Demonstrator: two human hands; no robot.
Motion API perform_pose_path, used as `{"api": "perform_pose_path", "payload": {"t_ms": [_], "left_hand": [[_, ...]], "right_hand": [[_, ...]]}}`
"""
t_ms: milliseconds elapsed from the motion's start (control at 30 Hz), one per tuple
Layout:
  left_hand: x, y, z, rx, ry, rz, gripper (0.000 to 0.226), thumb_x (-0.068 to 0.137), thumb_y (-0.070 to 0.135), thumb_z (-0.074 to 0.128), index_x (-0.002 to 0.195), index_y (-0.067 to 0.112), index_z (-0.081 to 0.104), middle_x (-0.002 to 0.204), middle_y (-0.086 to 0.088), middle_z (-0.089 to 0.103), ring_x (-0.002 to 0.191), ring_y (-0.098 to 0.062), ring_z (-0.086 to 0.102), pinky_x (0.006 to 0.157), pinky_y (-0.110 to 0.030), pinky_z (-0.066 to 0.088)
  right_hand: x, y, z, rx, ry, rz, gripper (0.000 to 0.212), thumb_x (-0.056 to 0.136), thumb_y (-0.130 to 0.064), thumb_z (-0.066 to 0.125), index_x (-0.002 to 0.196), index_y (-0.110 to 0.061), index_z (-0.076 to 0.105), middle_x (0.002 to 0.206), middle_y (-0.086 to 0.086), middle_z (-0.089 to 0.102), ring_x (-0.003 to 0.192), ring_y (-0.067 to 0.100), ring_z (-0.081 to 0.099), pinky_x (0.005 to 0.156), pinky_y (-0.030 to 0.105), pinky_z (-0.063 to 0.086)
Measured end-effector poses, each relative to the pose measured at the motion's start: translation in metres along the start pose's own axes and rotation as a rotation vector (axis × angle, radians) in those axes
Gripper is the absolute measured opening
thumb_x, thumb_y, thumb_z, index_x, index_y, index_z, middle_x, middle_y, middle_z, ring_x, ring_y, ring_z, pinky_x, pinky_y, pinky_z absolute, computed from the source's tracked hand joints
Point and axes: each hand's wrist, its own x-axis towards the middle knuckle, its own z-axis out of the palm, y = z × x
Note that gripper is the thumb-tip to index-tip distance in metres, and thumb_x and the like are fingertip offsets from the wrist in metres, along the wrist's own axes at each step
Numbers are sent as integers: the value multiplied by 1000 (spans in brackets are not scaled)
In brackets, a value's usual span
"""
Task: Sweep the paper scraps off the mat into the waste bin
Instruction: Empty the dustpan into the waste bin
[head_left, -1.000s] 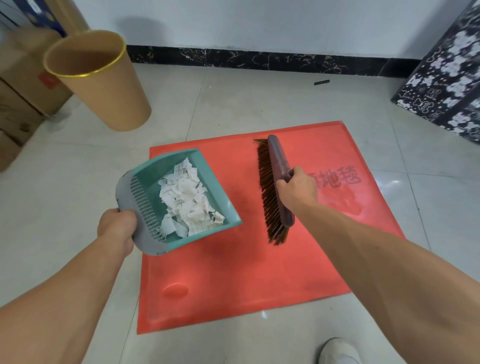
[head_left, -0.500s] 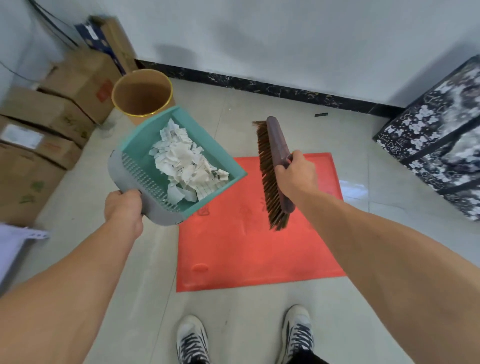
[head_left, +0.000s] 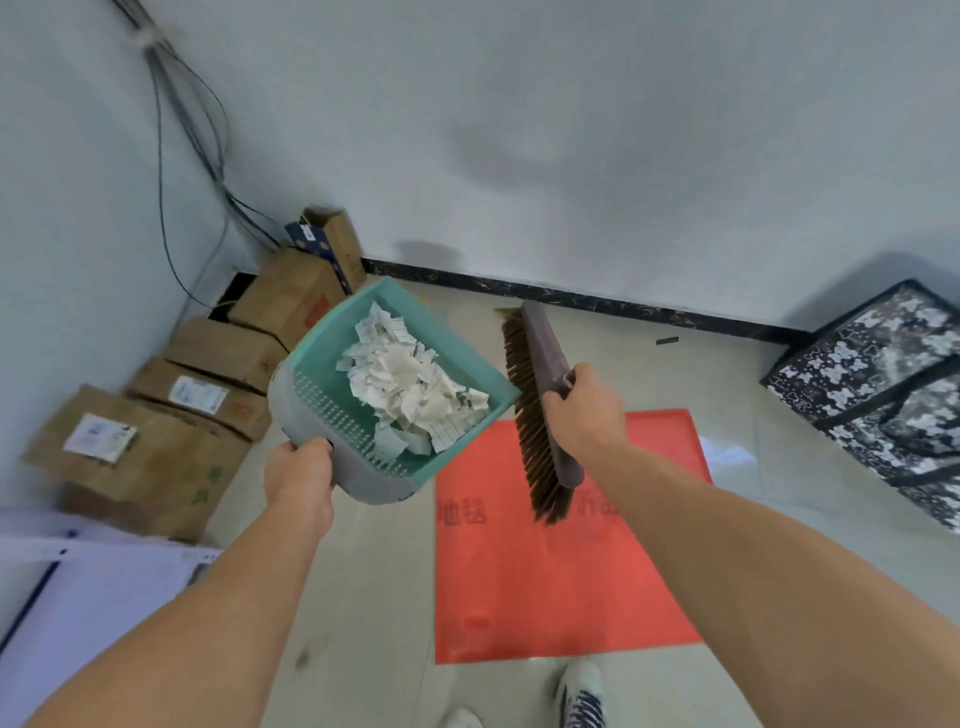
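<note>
My left hand (head_left: 300, 480) grips the grey handle of a teal dustpan (head_left: 332, 369), held up in the air and tilted slightly. A heap of white paper scraps (head_left: 410, 389) lies inside it. My right hand (head_left: 584, 413) grips a brown hand brush (head_left: 540, 395) just right of the pan, bristles facing left. The red mat (head_left: 545, 587) lies on the floor below, and I see no scraps on it. The waste bin is hidden, likely behind the raised dustpan.
Several cardboard boxes (head_left: 156, 457) are stacked along the left wall, with cables hanging above them. A black-and-white patterned bag (head_left: 883, 384) stands at the right. A white shelf frame (head_left: 78, 561) is at lower left. My shoes (head_left: 579, 691) stand at the mat's near edge.
I have stood up and the view has risen. The dustpan and brush have lifted well above the mat, and the dustpan now covers the tan bin that was visible before.
</note>
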Motion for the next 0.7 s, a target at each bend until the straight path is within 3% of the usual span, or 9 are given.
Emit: {"api": "perform_pose_path", "payload": {"t_ms": [167,333,433,567,700], "left_hand": [[24,37,7,9,81,19,46,86,6,56,131,7,53,111,-5,58,98,-27,55,92,-42,50],[57,70,20,85,157,70,42,84,13,58,125,5,57,120,-15,61,102,-32,58,90,-41,50],[74,89,26,78,179,73,46,79,18,60,124,7,60,115,-11,62,106,-33,60,94,-43,51],[121,106,39,47,187,43,64,62,31,56,123,14,60,118,-10,65,103,-33,63,93,-50,52],[166,122,61,107,176,82,46,84,24,58,127,7,55,116,-9,60,100,-28,57,86,-36,48]], "right_hand": [[33,-36,6,-7,-36,-29,15,94,-27,52,101,-16,45,92,4,55,80,26,51,67,32,39],[77,-62,17,34,-84,-48,16,92,-25,53,103,-15,47,95,7,59,84,27,57,67,35,46],[97,-80,27,46,-109,-48,19,92,-25,53,106,-14,48,96,8,59,85,28,59,68,36,50],[125,-106,53,34,-130,-59,19,93,-25,54,107,-14,47,93,5,56,71,18,50,51,27,37],[164,-131,97,34,-118,-60,16,93,-26,54,102,-17,45,91,4,55,80,25,53,64,30,39]]}}
